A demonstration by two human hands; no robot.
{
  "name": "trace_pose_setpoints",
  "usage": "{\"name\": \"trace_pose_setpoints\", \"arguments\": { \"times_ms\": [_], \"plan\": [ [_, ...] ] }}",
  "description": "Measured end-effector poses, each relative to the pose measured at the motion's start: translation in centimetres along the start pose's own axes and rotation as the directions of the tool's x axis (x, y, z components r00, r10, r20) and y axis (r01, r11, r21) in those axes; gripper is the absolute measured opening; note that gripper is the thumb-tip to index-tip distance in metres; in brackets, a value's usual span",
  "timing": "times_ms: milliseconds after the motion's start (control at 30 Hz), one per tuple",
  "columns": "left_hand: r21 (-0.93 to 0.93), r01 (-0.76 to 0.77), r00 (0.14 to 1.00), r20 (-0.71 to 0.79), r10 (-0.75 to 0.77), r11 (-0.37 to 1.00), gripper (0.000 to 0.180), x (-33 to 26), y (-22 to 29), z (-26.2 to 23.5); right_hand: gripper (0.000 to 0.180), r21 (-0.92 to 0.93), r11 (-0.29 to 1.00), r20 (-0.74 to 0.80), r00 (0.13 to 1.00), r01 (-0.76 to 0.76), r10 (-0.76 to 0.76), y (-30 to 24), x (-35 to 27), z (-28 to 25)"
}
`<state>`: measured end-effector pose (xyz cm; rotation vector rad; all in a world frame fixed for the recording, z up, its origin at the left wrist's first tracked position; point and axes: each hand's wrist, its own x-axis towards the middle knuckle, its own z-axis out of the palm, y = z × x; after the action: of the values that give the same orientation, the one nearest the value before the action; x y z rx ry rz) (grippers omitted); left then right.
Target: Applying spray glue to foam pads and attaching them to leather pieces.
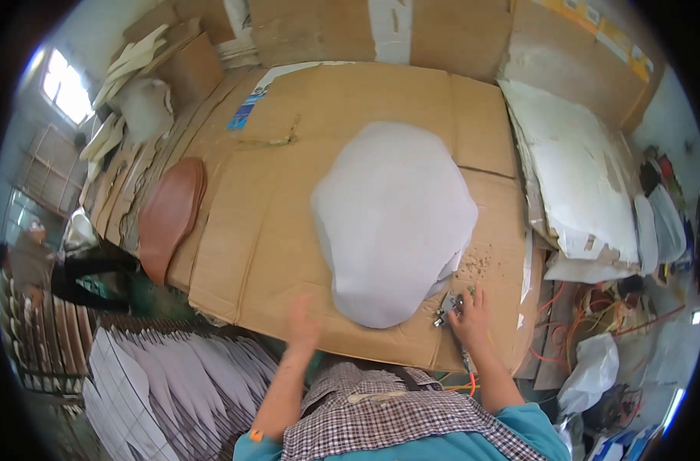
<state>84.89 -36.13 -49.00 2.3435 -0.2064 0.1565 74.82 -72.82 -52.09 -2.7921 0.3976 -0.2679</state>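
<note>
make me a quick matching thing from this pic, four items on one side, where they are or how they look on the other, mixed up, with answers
Column one
1. right hand
2. left hand
3. large pale grey piece
4. brown pieces

Column two
a. lying along the left side of the cardboard-covered worktop
b. at a metal tool near the worktop's near edge
c. lying flat around the middle of the worktop
d. blurred, with nothing visible in its grasp

Right pairs: 1-b, 2-d, 3-c, 4-a
</note>
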Motion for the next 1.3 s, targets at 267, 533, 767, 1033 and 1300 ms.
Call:
{"name": "trace_pose_setpoints", "arguments": {
  "times_ms": [267,533,767,1033,1300],
  "plan": [
    [0.377,-0.400,0.895,0.359,0.266,0.835,0.054,6.5,7.0,14.0,0.065,-0.055,0.988,0.029,0.989,0.144,-0.143,-0.2,-3.8,-0.2],
    [0.353,-0.340,0.928,0.273,0.252,0.871,0.053,8.9,9.0,15.6,0.066,0.597,0.795,-0.035,0.987,-0.105,0.157,1.4,-3.8,-3.6],
    [-0.024,-0.122,0.991,-0.051,0.121,0.992,0.048,7.6,0.3,8.2,0.054,0.860,0.420,0.313,0.950,-0.288,0.009,-8.2,-6.5,-22.2],
    [-0.082,0.241,0.966,-0.072,-0.247,0.967,0.041,1.5,-10.3,-3.5,0.056,0.853,0.482,0.222,0.975,-0.200,0.012,-13.1,-7.7,-23.7],
    [-0.045,0.417,0.900,-0.119,-0.419,0.908,0.032,-0.1,-12.1,-5.1,0.054,0.870,0.469,0.048,0.972,-0.154,0.231,-14.2,-10.9,-26.0]
  ]
}}
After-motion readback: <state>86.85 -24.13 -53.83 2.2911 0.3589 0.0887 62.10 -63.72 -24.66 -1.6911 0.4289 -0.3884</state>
